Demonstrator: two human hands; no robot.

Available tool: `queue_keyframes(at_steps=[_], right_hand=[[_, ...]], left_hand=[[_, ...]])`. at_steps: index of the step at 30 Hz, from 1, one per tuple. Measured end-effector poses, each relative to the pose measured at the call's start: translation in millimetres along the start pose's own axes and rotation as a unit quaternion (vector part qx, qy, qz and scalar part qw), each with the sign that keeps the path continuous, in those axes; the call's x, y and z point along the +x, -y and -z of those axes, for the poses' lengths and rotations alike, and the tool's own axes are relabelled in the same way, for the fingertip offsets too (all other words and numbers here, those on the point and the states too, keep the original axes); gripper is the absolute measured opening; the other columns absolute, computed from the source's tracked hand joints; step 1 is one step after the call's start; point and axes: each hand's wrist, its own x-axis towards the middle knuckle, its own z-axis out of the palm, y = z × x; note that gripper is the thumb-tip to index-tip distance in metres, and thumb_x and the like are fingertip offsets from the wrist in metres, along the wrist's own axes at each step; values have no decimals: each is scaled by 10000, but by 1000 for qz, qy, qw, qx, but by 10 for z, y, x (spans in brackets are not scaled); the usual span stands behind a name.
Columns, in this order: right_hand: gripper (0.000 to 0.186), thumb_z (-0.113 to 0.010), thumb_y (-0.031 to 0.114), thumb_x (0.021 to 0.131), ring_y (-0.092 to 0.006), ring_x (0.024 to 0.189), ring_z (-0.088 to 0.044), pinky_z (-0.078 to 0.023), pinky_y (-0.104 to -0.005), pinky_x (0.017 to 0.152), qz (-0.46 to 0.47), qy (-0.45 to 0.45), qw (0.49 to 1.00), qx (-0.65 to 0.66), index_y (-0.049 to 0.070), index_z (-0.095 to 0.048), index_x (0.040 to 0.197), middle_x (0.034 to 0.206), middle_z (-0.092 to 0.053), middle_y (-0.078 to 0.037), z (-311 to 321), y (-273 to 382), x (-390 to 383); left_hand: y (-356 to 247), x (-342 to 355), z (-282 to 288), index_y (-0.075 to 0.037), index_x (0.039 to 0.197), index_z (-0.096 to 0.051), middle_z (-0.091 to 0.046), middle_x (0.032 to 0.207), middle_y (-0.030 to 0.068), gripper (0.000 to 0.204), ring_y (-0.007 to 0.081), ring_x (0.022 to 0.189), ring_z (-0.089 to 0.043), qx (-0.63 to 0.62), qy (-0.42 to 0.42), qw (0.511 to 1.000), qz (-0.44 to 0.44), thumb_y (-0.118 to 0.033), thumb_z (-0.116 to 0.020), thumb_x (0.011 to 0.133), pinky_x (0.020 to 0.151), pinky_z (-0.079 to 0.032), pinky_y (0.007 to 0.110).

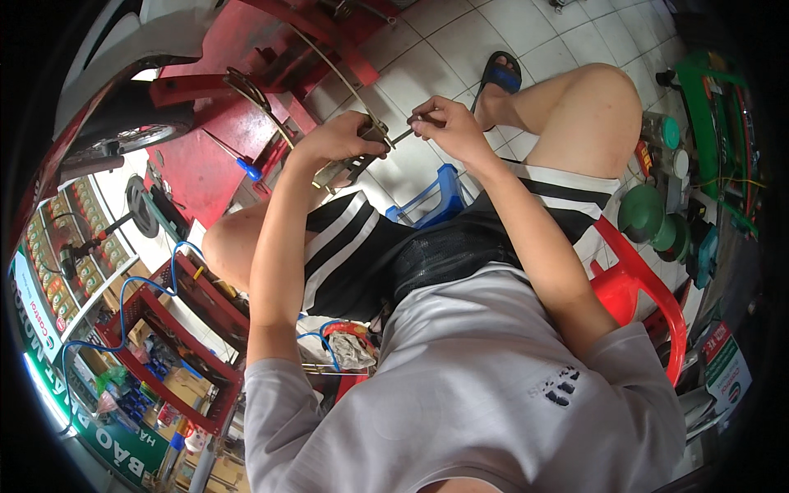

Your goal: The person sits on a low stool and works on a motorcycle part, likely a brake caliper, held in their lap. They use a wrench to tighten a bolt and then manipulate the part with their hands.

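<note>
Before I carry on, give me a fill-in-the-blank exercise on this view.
The slim rod is held in the ____ hand.
The screwdriver on the red platform has a ____ handle.
The plastic chair at the picture's right is ____.
The floor tiles are mostly ____.
Missing words: right; blue; red; white.

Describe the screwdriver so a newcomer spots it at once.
Find the big red platform at upper left. On it, to the left of the person's left hand, lies the screwdriver, its thin shaft pointing up and left. Its bright blue handle sets it apart from the red around it.
</note>
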Motion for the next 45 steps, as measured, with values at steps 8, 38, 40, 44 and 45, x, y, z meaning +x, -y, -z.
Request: queue_keyframes(at_steps=[8,38,40,44,45], right_hand=[[260,-718,109,853,-157,793,-696,-530,-272,714,-12,-12,999,49,-27,-650,1064,877,-729,-113,7,-103,-1],[460,-573,477,971,-65,451,-317,-228,-239,422,-179,21,983,-22,55,-586,790,613,-467,6,96,-11,171],[460,-580,469,969,-63,456,-330,-226,-239,425,-184,5,982,-31,53,-589,773,611,-471,6,84,-3,167],[496,-620,494,921,-78,457,-369,-247,-266,427,-160,-17,985,-57,53,-602,693,566,-468,16,58,36,138],[514,-637,511,898,-87,455,-379,-257,-280,427,-152,-22,986,-64,55,-603,661,546,-462,23,51,50,127]], left_hand=[[19,39,-16,43,982,-690,-736,911,132,363,203,833,-681,-15,-15,1000,7,-185,-783,715,767,-514,316],[70,5,-40,27,1081,-654,-673,1067,180,582,327,985,-646,179,-211,960,35,-369,-816,686,811,-514,405],[-8,-29,-40,1,1102,-657,-659,1056,173,570,335,1010,-628,206,-305,928,-53,-361,-821,694,850,-496,412],[-183,19,-221,-46,1060,-690,-655,938,141,426,311,1006,-612,345,-409,805,-256,-268,-814,718,902,-452,433],[-205,68,-268,-52,1002,-701,-667,911,134,351,295,994,-623,363,-374,819,-241,-243,-792,722,912,-448,430]])
